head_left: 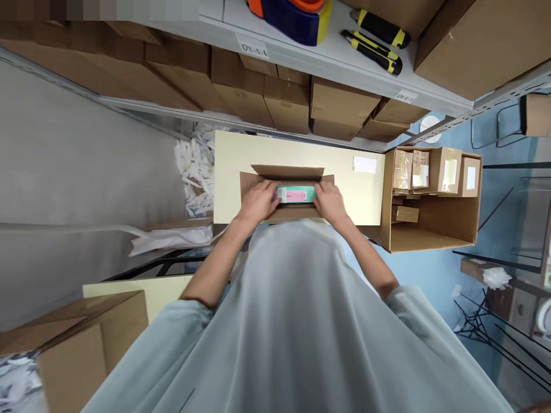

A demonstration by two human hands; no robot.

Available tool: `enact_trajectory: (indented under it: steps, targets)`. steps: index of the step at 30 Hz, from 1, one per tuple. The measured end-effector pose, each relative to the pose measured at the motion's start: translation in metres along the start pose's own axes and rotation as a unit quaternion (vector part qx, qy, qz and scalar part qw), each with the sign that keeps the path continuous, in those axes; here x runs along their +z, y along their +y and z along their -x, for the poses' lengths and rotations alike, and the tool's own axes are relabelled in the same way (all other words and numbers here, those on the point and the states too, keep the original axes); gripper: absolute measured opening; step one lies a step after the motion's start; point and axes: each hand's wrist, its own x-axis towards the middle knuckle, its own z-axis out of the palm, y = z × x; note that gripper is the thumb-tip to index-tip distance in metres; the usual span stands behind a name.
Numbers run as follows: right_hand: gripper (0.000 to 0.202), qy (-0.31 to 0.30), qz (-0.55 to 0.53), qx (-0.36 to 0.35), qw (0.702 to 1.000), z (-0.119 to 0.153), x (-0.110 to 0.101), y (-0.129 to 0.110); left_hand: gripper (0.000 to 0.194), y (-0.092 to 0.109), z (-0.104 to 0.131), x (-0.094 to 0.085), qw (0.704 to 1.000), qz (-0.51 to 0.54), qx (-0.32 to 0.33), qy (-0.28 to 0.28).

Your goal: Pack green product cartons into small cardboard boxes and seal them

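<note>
On the pale table an open cardboard box [287, 171] stands close to my body, its flaps spread outward. In its opening a small flat package [296, 195], teal with a pink and white face, lies lengthwise. My left hand [258, 202] is bent round the package's left end, fingers curled over the box's side. At the opposite end my right hand [330, 201] closes on the package in the same way. The fingertips reach partly into the box, so some of the grip is hidden.
A large carton [434, 241] at the right end of the pale table [361, 201] holds several small boxes. White label [364, 164] lies nearby. Above runs a shelf [301, 57] with tape dispenser [297, 20] and cutters [372, 51]. Paper scraps [196, 172] fill the left.
</note>
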Motion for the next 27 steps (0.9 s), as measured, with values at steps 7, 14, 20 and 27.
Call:
enact_trajectory:
  steps: [7,14,20,27]
  targets:
    - [0.021,0.063,-0.144,0.164,0.974,0.048,0.007,0.048,0.058,-0.009,0.053,-0.010,0.940,0.082,-0.224,0.242]
    - [0.031,0.073,-0.260,0.160,0.950,0.028,0.031,0.053,0.029,-0.005,0.037,-0.007,0.907,0.080,-0.363,0.198]
    - [0.029,0.115,-0.286,0.155,0.939,0.029,0.029,0.043,0.019,0.003,0.050,-0.008,0.908,0.089,-0.349,0.216]
    - [0.034,0.166,-0.248,0.069,0.952,0.067,0.015,-0.010,0.015,-0.013,0.156,-0.016,0.874,0.171,-0.325,0.319]
